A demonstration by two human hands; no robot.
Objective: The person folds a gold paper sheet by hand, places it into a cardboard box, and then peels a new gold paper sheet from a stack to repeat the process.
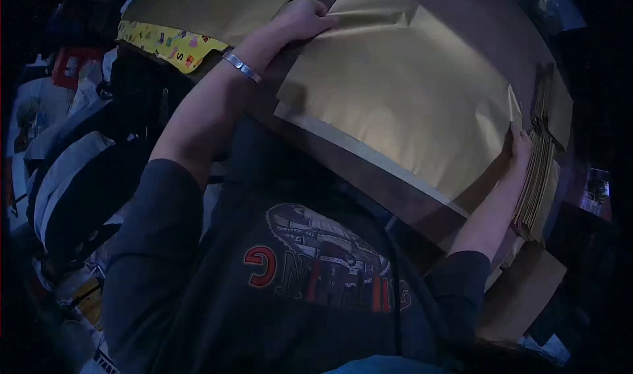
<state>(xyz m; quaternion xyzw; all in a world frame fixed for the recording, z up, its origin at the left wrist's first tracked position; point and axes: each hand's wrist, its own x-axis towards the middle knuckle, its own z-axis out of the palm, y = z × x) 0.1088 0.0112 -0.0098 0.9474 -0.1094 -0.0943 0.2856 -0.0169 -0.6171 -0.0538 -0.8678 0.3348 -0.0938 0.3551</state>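
Observation:
A large gold-brown paper sheet (395, 90) with a pale strip along its near edge spans the space between my hands. My left hand (308, 19) pinches its upper left side, and a silver bracelet (242, 66) circles that wrist. At the sheet's right side, my right hand (521, 146) closes on the edge, its fingers partly hidden. The sheet is creased near both hands. Beneath it lies a brown table surface (343, 155).
Beyond my right hand stands a stack of folded brown paper (539, 176). A brown sheet with a yellow patterned strip (173, 46) lies at upper left. Dark and white bundled items (72, 176) fill the left side; a brown cardboard piece (524, 295) is at lower right.

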